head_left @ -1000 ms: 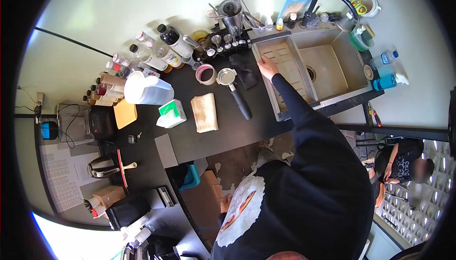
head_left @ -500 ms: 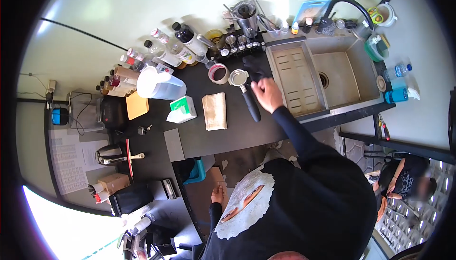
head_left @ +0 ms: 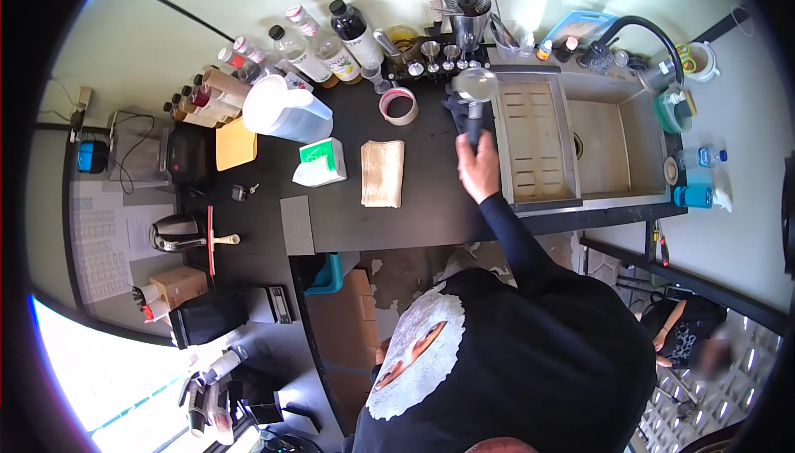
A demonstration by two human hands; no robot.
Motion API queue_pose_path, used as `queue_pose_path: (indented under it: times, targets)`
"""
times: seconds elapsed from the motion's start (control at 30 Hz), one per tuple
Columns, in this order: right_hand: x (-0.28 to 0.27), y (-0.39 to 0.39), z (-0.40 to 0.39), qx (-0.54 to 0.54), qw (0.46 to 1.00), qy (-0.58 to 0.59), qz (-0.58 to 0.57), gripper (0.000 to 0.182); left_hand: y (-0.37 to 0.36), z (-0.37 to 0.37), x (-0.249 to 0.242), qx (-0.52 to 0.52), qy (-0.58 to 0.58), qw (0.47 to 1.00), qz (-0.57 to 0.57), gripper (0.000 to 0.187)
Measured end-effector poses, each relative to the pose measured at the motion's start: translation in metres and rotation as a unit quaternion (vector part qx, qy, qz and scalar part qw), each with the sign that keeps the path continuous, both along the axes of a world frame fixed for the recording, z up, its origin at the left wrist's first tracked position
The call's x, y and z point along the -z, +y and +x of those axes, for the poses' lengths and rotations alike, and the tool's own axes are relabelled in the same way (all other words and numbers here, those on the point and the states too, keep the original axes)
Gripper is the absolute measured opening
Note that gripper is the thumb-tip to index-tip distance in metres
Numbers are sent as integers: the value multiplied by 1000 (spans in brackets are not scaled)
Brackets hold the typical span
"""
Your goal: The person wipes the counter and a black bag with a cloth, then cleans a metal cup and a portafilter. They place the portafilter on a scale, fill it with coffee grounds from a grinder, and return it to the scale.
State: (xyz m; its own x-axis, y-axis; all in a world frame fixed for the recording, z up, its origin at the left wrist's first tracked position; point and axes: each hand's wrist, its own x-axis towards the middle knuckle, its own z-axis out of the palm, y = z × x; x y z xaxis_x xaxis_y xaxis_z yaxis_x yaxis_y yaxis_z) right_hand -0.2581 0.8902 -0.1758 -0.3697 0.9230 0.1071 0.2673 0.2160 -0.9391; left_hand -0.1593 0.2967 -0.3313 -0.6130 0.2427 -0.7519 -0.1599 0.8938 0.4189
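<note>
My right hand (head_left: 479,168) is closed around the black handle of a portafilter (head_left: 475,89), just left of the sink. Its round metal head points away from me, slightly blurred. Beneath and beside it, partly covered, lies a dark cloth (head_left: 455,109). A roll of tape (head_left: 399,107) rests on the counter to the left. Farther left is a folded beige cloth (head_left: 383,174). Only a sliver of my left hand (head_left: 382,351) shows beside my shirt, low by my body; its fingers are hidden.
The metal sink (head_left: 571,196) with a slotted drainboard and black faucet is on the right. Bottles (head_left: 352,35), a plastic pitcher (head_left: 306,118) and a tissue pack (head_left: 321,163) stand left. Jiggers and a shaker line the back. Another person (head_left: 683,329) is at lower right.
My right hand has taken hold of the portafilter, which lay on the counter, and moved it right and back toward the sink's edge. My left hand has become mostly hidden. The view has shifted slightly.
</note>
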Motion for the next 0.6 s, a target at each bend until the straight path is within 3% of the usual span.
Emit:
queue_pose_path:
  times: [0.07,0.13,0.17,0.27,0.33,0.37,0.4,0.47,0.53,0.6]
  targets:
    - [24,29,2,88,992,-58,67,29,-2,-2,5,5,0,1000,-1,36]
    - [34,42,12,52,994,-83,-53,31,-3,-7,12,12,4,1000,2,35]
    - [1,33,20,9,977,-57,-206,31,-4,-8,14,18,6,1000,3,34]
    - [-20,15,35,-157,964,-31,-214,32,-10,-18,36,58,14,998,13,32]
    - [-31,2,38,-222,938,49,-261,27,-23,-38,69,203,47,977,35,31]
    - [-42,-4,37,-219,933,73,-275,25,-10,-57,65,392,120,912,1,30]
    - [-44,-8,36,-191,934,112,-280,25,61,-75,-35,247,109,963,-17,30]
    - [-44,-9,38,-129,936,173,-280,23,132,-105,-76,148,165,974,35,29]
    - [-40,-1,51,-82,943,183,-265,23,223,-129,-144,114,178,958,192,28]
    - [-41,7,69,-53,957,156,-240,24,307,-150,-183,182,216,910,303,28]
